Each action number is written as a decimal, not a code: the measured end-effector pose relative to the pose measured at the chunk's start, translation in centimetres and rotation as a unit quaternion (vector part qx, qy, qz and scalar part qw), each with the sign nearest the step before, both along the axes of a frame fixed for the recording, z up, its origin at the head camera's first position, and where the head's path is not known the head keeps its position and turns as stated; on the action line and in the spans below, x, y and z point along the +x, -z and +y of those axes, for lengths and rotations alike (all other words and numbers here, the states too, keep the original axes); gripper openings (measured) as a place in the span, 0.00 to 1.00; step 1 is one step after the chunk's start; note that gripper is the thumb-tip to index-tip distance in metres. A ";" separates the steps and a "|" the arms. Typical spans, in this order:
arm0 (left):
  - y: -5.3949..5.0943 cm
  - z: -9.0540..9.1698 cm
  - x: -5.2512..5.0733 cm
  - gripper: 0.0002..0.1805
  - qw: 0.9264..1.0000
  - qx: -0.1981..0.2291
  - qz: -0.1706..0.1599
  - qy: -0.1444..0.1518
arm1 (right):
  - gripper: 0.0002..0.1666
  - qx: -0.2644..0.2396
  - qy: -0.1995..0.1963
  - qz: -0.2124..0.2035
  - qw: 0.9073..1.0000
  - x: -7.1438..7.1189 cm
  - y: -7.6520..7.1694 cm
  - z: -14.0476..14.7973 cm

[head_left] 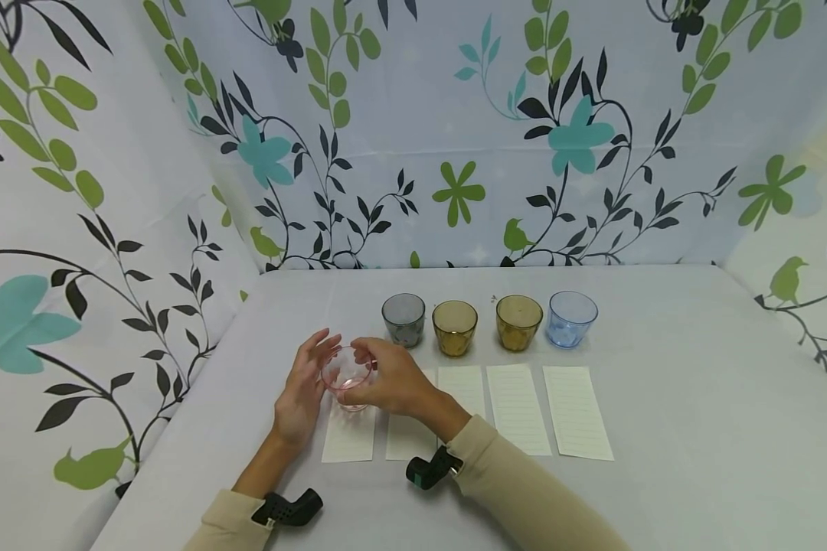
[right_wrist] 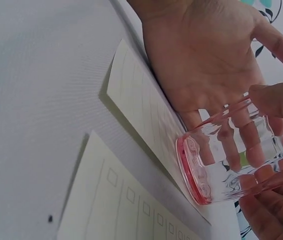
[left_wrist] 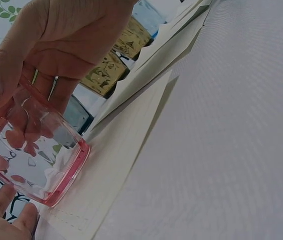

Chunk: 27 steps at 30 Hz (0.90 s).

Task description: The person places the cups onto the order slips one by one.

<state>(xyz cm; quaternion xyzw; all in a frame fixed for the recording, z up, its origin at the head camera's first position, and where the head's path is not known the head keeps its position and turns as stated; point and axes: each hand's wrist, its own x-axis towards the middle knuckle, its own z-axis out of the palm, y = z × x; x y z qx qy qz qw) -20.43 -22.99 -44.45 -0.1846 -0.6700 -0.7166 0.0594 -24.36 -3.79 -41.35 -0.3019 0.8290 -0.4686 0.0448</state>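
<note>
A clear pink-tinted glass [head_left: 347,375] stands over the upper part of the leftmost paper slip [head_left: 348,440]. My right hand [head_left: 396,383] grips its rim and side, with the thumb on the near side in the head view. On the left, my left hand [head_left: 299,402] has its fingers extended along the glass, palm toward it. The right wrist view shows the glass [right_wrist: 231,155] between the left palm [right_wrist: 206,60] and the right thumb [right_wrist: 281,102]. In the left wrist view its pink base [left_wrist: 69,175] is close above the slip [left_wrist: 116,160]; contact is unclear.
Behind the slips stand a grey glass [head_left: 403,321], two amber glasses [head_left: 455,329] [head_left: 519,323] and a blue glass [head_left: 571,320] in a row. Several lined paper slips [head_left: 577,413] lie side by side on the white table [head_left: 689,413]. A patterned cloth hangs behind.
</note>
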 end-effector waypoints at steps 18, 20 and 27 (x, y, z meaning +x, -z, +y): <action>0.2 -0.2 -0.3 0.33 0.999 -0.021 0.025 0.012 | 0.54 0.031 -0.012 -0.003 0.999 0.2 -0.5 0.4; 0.2 -0.2 -0.2 0.32 0.999 -0.025 0.028 0.014 | 0.55 0.032 -0.016 -0.009 0.999 0.2 -0.6 0.6; 0.3 0.0 -0.1 0.32 0.999 -0.032 0.031 0.010 | 0.57 -0.008 -0.026 -0.016 1.000 0.6 -1.3 1.4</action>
